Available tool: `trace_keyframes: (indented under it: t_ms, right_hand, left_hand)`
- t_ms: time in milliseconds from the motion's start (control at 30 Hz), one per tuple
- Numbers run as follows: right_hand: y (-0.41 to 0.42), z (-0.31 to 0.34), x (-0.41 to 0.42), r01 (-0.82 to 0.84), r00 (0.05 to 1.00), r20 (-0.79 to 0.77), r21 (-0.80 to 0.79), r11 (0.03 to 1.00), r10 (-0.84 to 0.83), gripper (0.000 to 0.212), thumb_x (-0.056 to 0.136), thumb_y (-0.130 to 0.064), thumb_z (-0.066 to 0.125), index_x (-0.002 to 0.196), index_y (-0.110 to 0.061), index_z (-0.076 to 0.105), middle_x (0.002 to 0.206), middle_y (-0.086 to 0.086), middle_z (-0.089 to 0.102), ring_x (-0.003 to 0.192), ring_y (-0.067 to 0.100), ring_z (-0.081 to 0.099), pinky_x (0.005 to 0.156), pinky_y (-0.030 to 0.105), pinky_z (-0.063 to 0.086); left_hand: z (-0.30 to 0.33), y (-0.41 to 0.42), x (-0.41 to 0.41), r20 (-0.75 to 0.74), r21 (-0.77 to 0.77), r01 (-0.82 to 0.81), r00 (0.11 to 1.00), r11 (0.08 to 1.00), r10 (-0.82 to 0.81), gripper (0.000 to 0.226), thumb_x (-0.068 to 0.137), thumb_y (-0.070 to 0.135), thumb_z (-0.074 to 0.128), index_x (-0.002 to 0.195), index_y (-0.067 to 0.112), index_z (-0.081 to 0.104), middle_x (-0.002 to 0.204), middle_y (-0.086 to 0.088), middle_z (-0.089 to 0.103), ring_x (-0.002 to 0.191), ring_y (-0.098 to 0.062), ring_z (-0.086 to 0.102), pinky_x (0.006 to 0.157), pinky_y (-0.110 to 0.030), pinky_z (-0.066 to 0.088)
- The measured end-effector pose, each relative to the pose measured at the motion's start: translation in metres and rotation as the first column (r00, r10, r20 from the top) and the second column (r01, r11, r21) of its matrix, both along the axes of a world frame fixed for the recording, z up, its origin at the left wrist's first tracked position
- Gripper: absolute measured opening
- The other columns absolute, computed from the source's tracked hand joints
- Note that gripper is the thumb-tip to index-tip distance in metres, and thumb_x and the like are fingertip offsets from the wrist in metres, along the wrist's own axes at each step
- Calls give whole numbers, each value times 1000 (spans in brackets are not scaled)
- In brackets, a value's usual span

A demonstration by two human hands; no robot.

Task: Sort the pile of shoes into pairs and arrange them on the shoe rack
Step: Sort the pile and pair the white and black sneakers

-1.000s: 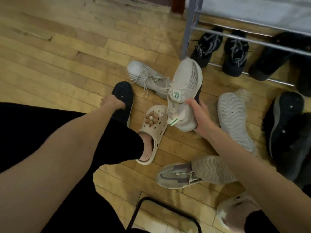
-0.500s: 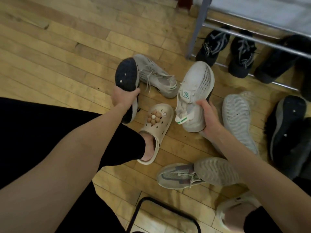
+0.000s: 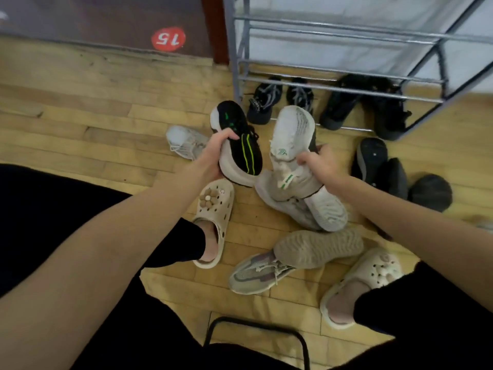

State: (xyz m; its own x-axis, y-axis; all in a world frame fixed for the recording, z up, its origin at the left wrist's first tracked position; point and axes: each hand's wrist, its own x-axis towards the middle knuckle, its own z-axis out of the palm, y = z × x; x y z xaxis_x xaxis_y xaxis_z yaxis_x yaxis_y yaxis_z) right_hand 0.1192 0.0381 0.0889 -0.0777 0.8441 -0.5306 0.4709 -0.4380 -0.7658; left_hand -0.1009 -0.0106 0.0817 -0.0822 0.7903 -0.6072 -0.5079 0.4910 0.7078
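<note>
Black sneaker [image 3: 241,145], seemingly toe-up, lengthwise toward rack [image 3: 346,86].

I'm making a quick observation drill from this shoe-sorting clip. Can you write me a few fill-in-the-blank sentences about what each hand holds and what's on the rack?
1. The left hand holds a black sneaker with ____ stripes.
2. The right hand grips a ____ sneaker by its heel end.
3. The shoes already on the shoe rack are all ____ in colour.
4. The red sticker on the wall shows the number ____.

Missing words: green; white; black; 15
</note>
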Motion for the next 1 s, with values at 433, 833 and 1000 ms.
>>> trace_keyframes:
  t_ms: [433, 833, 1000]
  right_hand:
    - [59, 18, 53, 355, 924, -225, 206, 912, -309, 34, 92, -20, 54, 116, 3, 58, 116, 17, 64, 102, 24, 61, 80, 33, 49]
    - [185, -26, -18, 304, 948, -176, 240, 922, -267, 35, 98, -22, 45, 115, 5, 59, 112, 18, 65, 102, 30, 62, 85, 42, 51]
    - [218, -36, -31, 299, 950, -177, 272, 915, -258, 30, 99, -20, 44, 108, 3, 61, 102, 14, 63, 93, 24, 60, 79, 36, 48]
  left_hand:
    - [47, 94, 14, -418, -66, 148, 894, 987, -162, 15, 94, 10, 48, 87, 10, 60, 88, -9, 67, 81, -20, 65, 72, -29, 53]
    - [13, 210, -9, -437, 7, -7, 899, 1000, 10, 14, 87, 7, 46, 82, 9, 58, 84, -10, 66, 82, -25, 65, 76, -32, 52]
    - [4, 242, -5, -420, 10, -32, 907, 999, 33, 17, 93, 9, 43, 86, 12, 58, 87, -9, 66, 85, -23, 64, 78, -32, 51]
